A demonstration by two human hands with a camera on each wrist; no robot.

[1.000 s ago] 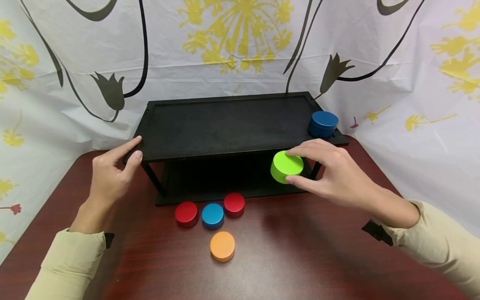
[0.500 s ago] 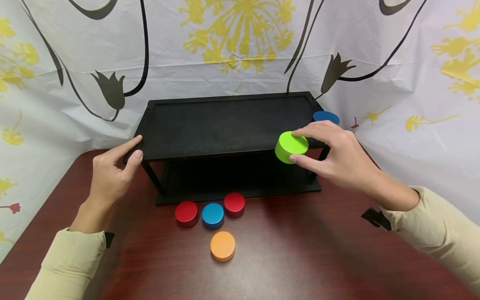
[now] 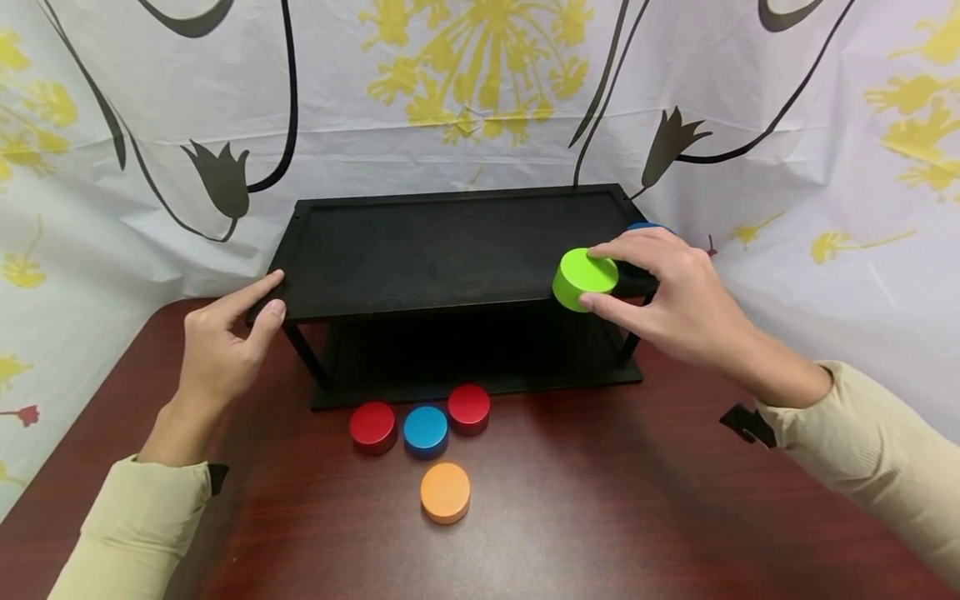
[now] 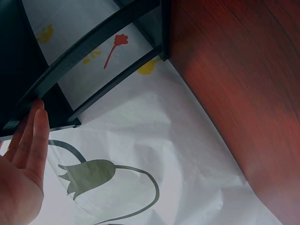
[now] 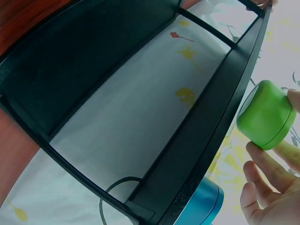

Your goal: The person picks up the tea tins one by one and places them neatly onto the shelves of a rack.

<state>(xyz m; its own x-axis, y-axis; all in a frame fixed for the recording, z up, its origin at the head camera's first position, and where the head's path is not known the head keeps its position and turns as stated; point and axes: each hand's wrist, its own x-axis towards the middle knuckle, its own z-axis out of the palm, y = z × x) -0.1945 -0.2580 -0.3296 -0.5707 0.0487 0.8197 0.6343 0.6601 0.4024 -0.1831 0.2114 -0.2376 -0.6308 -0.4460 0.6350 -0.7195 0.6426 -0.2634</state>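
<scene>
Between thumb and fingers, my right hand [image 3: 675, 292] pinches a bright green round tin [image 3: 576, 282], slightly tilted, in front of the upper board's front edge near its right end. A lid seam runs round this green tin [image 5: 267, 117] in the right wrist view. My left hand [image 3: 225, 350] rests its index fingertip and thumb at the front left corner of the black two-tier shelf [image 3: 442, 250]. Its other fingers [image 4: 35, 140] lie straight along the shelf's side. Behind my right hand, a blue tin [image 5: 201, 204] stands on the upper board, mostly hidden in the head view.
Two red tins [image 3: 373, 427] [image 3: 468, 409] and a lighter blue tin [image 3: 426, 432] sit on the brown table [image 3: 570, 517] before the shelf. An orange tin [image 3: 446, 492] is nearer to me. A white patterned cloth [image 3: 465, 100] hangs behind and at both sides.
My right hand has raised the green tin from in front of the lower opening to the upper board's front edge, now covering most of the blue tin. My left hand has stayed put.
</scene>
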